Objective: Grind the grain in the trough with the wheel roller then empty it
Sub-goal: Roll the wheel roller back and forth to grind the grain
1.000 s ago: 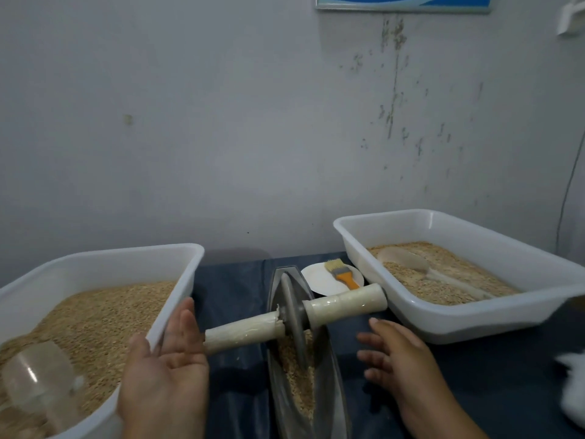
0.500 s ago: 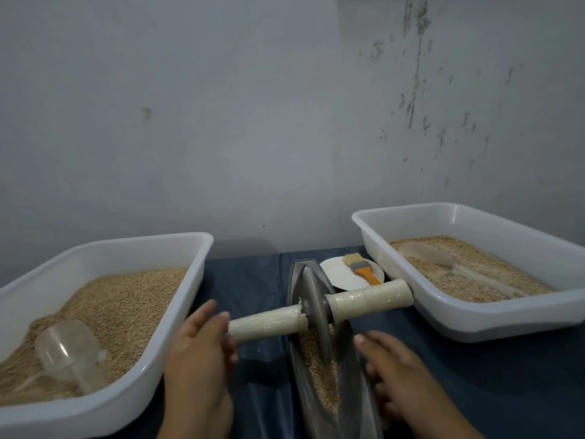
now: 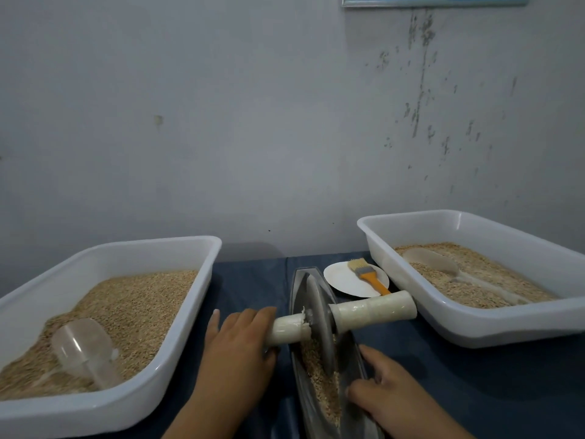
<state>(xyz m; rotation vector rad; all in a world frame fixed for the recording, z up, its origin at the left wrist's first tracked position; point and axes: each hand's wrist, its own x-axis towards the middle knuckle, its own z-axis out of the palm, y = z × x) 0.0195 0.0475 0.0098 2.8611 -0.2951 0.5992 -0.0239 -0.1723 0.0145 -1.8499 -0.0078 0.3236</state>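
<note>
One wheel roller [image 3: 319, 324], two hands.

The trough [image 3: 319, 403] is dull grey metal, and the wheel roller [image 3: 319, 324] in it has a matt metal disc with pale handles wrapped in something glossy — tape or film. Left of the trough, a smooth white plastic tub [image 3: 177, 337] holds rough tan grain [image 3: 133, 308] and a clear plastic scoop [image 3: 84, 350]. Underneath — dark blue cloth [image 3: 250, 286], slightly creased.
</note>
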